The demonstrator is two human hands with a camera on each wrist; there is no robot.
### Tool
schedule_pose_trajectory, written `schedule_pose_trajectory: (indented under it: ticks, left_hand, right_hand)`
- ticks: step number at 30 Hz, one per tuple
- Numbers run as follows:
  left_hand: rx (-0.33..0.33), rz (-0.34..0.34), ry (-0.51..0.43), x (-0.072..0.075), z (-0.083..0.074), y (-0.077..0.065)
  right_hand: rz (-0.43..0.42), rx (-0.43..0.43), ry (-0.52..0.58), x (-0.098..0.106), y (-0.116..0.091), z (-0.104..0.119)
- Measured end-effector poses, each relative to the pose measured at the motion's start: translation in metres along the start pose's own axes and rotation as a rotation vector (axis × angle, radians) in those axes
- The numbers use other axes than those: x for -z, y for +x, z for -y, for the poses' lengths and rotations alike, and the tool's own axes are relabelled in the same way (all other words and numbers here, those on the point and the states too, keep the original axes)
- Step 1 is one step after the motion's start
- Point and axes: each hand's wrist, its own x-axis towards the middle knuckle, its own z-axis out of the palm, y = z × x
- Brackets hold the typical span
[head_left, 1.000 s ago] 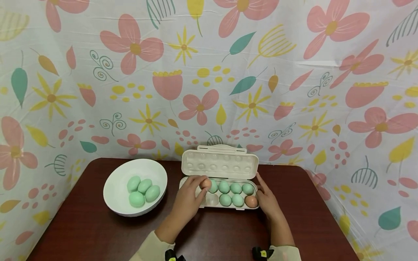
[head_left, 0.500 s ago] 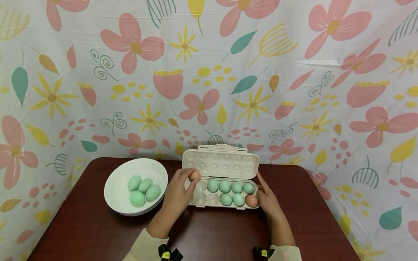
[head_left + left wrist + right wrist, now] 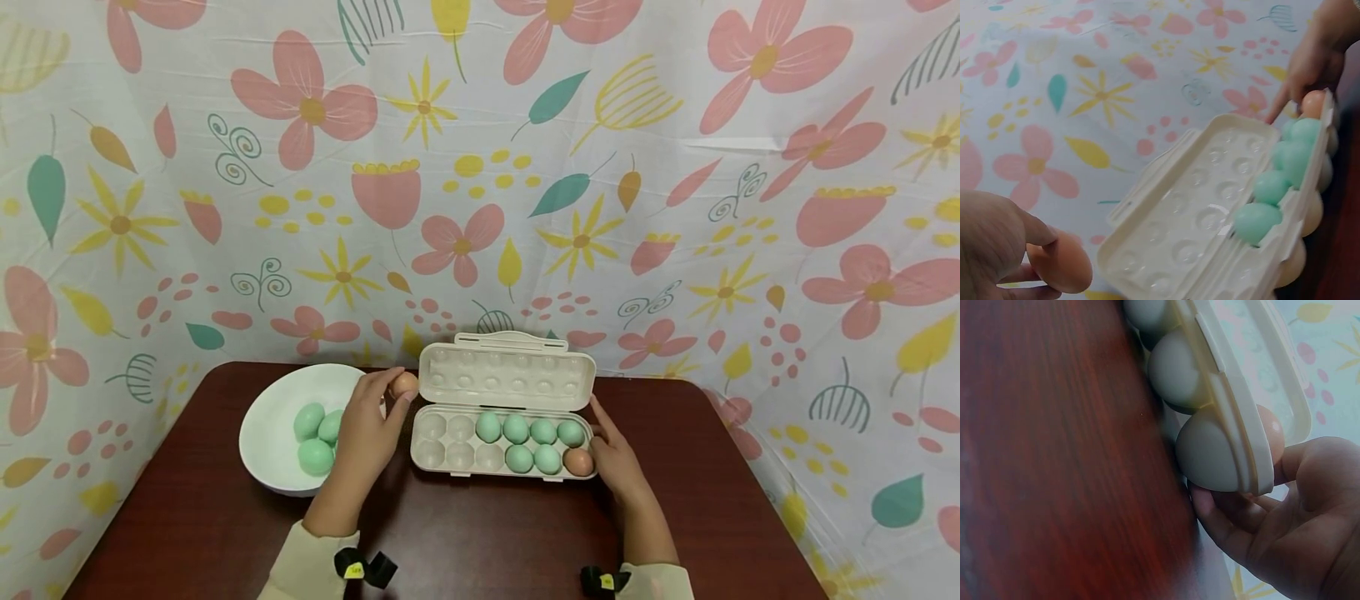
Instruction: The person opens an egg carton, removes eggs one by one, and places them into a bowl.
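Note:
In the head view my left hand [image 3: 366, 425] pinches a brown egg [image 3: 405, 384] between thumb and fingertips, over the gap between bowl and carton. The same egg, smooth and reddish brown, shows at the lower left of the left wrist view. An egg carton [image 3: 431, 454] stands with its lid [image 3: 506, 377] raised. Several pale green eggs [image 3: 515, 429] and one brown egg [image 3: 578, 462] sit in its cups; the leftmost cups are bare. My right hand [image 3: 1297, 512] grips the carton's right end, thumb by the brown egg and fingers curled under the end cup.
A white bowl [image 3: 270, 404] stands left of the carton with several green eggs [image 3: 315, 457] in it, partly behind my left hand. Both stand on a dark red-brown table [image 3: 510, 542]. A flower-patterned sheet [image 3: 480, 167] hangs right behind the table's far edge.
My left hand has carried the brown egg left and up from over the carton's left cups to beside the bowl's rim. The right hand and carton have stayed put.

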Motion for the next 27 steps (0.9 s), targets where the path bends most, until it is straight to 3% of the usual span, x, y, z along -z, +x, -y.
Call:
schedule_pose_trajectory:
  ticks: [9, 13, 19, 27]
  left_hand:
    - [0.102, 0.028, 0.017, 0.024, 0.014, 0.007]
    - [0.135, 0.042, 0.035, 0.03, 0.02, 0.009]
    - [0.183, 0.068, 0.07, 0.037, 0.027, 0.011]
    - [0.223, 0.122, 0.105, 0.037, 0.04, 0.014]
  right_hand:
    - [-0.003, 0.002, 0.0, 0.0, 0.002, -0.002]
    - [-0.015, 0.005, 0.0, -0.001, 0.01, -0.014]
    - [-0.039, 0.031, -0.029, -0.003, 0.019, -0.032]
    - [-0.05, 0.032, -0.035, -0.003, 0.02, -0.034]
